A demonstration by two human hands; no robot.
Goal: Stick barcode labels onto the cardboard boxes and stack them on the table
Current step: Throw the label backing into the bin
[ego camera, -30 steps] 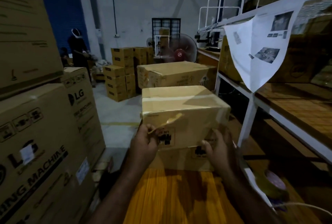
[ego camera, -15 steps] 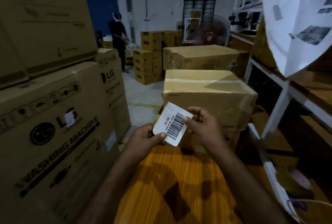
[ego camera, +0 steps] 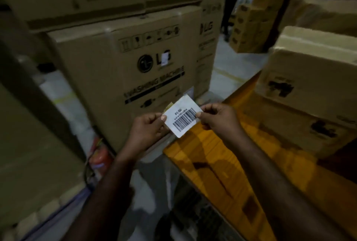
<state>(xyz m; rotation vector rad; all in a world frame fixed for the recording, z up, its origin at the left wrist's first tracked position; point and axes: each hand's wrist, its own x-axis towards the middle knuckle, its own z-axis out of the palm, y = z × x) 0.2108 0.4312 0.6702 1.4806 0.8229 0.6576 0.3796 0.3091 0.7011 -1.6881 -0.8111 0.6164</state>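
I have the barcode label (ego camera: pixel 181 118) pinched at both ends: my left hand (ego camera: pixel 148 131) grips its left edge between thumb and fingers, and my right hand (ego camera: pixel 216 116) nips the right edge beside the bars. I hold it in the air, off the near left corner of the worktop (ego camera: pixel 222 163), printed face up toward me, and a yellowish strip peeks out behind its upper edge, which I take to be backing paper coming away. Holding it taut by the edges should keep my fingertips off the glue and stop it curling. The cardboard box (ego camera: pixel 311 78) it probably belongs on sits to my right on the worktop, stacked on another, well clear of the label. The big washing machine carton (ego camera: pixel 123 70) stands on the floor just beyond my hands.
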